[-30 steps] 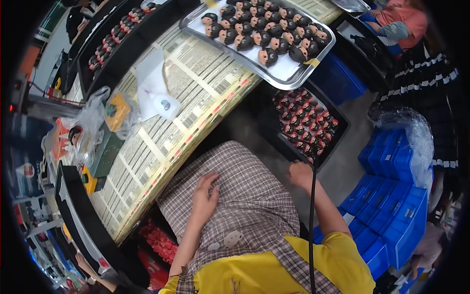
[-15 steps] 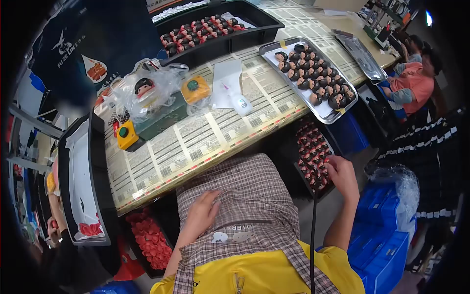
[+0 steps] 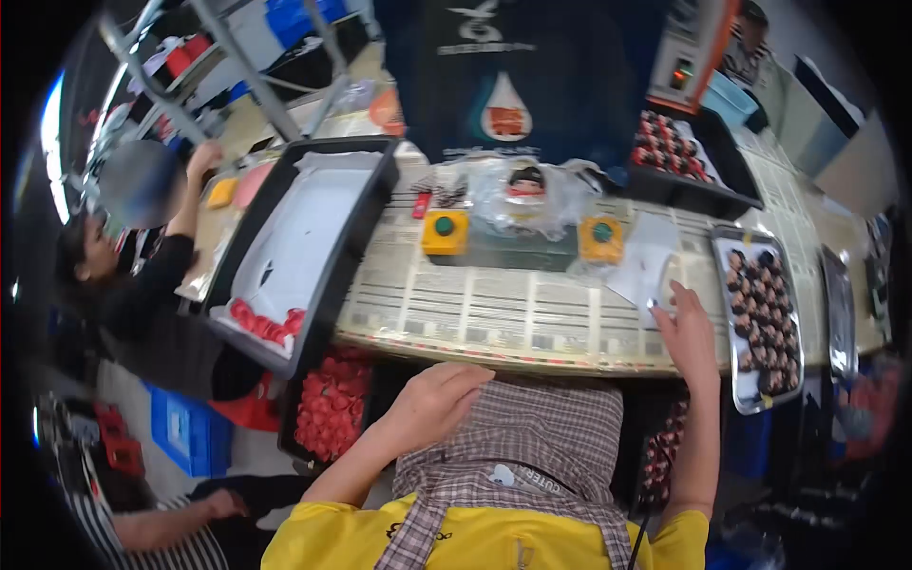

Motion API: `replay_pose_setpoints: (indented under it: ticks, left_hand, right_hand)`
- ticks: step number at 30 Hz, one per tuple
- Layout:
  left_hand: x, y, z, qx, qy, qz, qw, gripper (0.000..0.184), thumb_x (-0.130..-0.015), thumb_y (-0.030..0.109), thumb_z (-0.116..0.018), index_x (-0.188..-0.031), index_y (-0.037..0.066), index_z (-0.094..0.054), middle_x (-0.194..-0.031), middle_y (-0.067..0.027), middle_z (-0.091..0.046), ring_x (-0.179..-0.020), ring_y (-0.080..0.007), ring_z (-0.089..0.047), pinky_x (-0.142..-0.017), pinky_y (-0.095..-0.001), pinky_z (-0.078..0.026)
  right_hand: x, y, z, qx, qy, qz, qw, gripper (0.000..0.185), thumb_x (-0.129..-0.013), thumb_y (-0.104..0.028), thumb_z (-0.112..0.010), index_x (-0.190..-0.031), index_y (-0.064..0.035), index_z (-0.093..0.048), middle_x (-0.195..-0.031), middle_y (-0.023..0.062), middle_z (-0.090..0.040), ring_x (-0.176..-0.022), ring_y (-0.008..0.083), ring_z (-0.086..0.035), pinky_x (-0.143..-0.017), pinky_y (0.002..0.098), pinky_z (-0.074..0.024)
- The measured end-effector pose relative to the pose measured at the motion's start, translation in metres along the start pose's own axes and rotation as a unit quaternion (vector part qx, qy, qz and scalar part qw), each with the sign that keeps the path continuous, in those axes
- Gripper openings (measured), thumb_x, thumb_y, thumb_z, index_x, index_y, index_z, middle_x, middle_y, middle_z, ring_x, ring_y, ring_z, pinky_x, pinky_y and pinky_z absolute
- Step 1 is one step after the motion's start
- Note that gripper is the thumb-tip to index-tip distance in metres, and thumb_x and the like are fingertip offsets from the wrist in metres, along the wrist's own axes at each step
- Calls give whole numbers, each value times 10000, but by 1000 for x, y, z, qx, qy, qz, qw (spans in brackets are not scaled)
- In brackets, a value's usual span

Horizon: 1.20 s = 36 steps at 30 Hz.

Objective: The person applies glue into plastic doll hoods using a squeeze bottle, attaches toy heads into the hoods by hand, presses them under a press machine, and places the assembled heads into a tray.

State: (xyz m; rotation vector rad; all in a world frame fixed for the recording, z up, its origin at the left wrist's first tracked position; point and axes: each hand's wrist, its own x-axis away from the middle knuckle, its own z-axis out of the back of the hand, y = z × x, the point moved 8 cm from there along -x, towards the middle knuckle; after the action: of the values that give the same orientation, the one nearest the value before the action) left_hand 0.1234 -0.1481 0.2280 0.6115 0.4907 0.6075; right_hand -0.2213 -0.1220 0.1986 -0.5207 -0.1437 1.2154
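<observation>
My left hand (image 3: 435, 407) is over the checked apron (image 3: 522, 432), fingers stretched out, nothing visible in it. At the table's front right, my right hand (image 3: 686, 332) has its fingers apart, close to a small white bottle (image 3: 652, 306) on a white sheet (image 3: 641, 256); no held object can be made out. Ahead, a doll head with black hair (image 3: 525, 182) rests in clear plastic on a green machine (image 3: 513, 249). This machine has a yellow button box (image 3: 446, 234) at its left and another yellow button box (image 3: 600, 239) at its right.
A black tray (image 3: 372, 204) with red pieces stands left, beside a bin of red pieces (image 3: 331, 408). A metal tray of heads (image 3: 762, 328) is right; a black tray of heads (image 3: 736, 180) is at the back. A co-worker (image 3: 142, 294) is at the left.
The view has turned left. My right hand has left the low tray of small heads and moved up over the table by the bottle. My left hand has risen slightly from the apron.
</observation>
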Motion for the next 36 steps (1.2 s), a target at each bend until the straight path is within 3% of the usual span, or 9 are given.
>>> replay_pose_setpoints:
  ticks: [7,14,18,22,26,29,31,32,36]
  left_hand:
    - [32,-35,156,-183,153,141,961,239,-841,26,-587,-1077,-1,-617,-985,-170,-641,-918,-312,-637,-803,-353,-501]
    - [83,-159,247,-256,60,380,887,247,-840,120,-593,-1040,-15,-642,-988,-208,-656,-925,-357,-630,-824,-420,-490]
    - [61,-128,245,-272,139,238,922,214,-827,30,-596,-1028,-34,-633,-927,-181,-663,-824,-293,-651,-754,-356,-510]
    - [25,34,236,-205,295,-30,933,308,-724,-103,-624,-1009,11,-651,-867,-150,-626,-717,-242,-635,-620,-302,-494]
    - [30,138,213,-99,240,-338,904,372,-795,206,-610,-1149,146,-512,-1049,-116,-567,-863,-260,-570,-675,-374,-484]
    - [47,189,205,-69,256,-262,928,530,-969,371,-418,-1454,223,-262,-1304,-77,-437,-1036,-272,-515,-835,-411,-484]
    - [69,214,199,-194,448,-407,772,372,-994,156,-408,-1364,178,-380,-1132,-47,-495,-832,-165,-551,-707,-243,-497]
    - [82,220,176,-342,466,-553,600,313,-985,122,-413,-1297,126,-441,-1047,-15,-507,-766,-99,-539,-680,-199,-476]
    - [86,227,133,-330,442,-689,470,141,-958,121,-461,-1064,30,-471,-939,43,-469,-692,-43,-494,-611,-197,-418]
  right_hand:
    - [-17,-2,-35,92,29,12,995,672,-803,-286,-686,-1337,2,-397,-1138,224,-507,-1005,416,-550,-787,461,-474]
    - [-9,4,-43,112,58,6,992,611,-799,-184,-646,-1334,-7,-409,-1146,237,-494,-1049,433,-511,-864,469,-440]
    - [-11,10,-46,86,58,7,995,534,-808,-105,-598,-1304,13,-440,-1137,245,-503,-1061,433,-505,-896,457,-427]
    - [-6,8,-36,-33,92,42,994,474,-823,-24,-547,-1283,39,-452,-1151,237,-518,-1079,385,-522,-961,404,-399]
    - [-6,30,-39,-136,151,9,979,426,-855,-2,-516,-1272,55,-452,-1171,200,-534,-1094,297,-519,-982,358,-376]
    - [1,42,-41,-219,178,-15,959,396,-876,-9,-521,-1259,62,-456,-1167,168,-539,-1081,252,-507,-967,333,-381]
    - [5,47,-43,-236,204,-8,950,395,-875,-10,-527,-1257,61,-457,-1166,167,-538,-1082,247,-506,-965,331,-382]
    - [6,47,-42,-247,215,-4,945,395,-874,-11,-530,-1255,61,-458,-1165,167,-537,-1082,245,-506,-965,330,-382]
    - [6,50,-43,-311,205,-8,928,387,-876,-13,-534,-1246,71,-459,-1175,164,-531,-1085,232,-503,-966,327,-383]
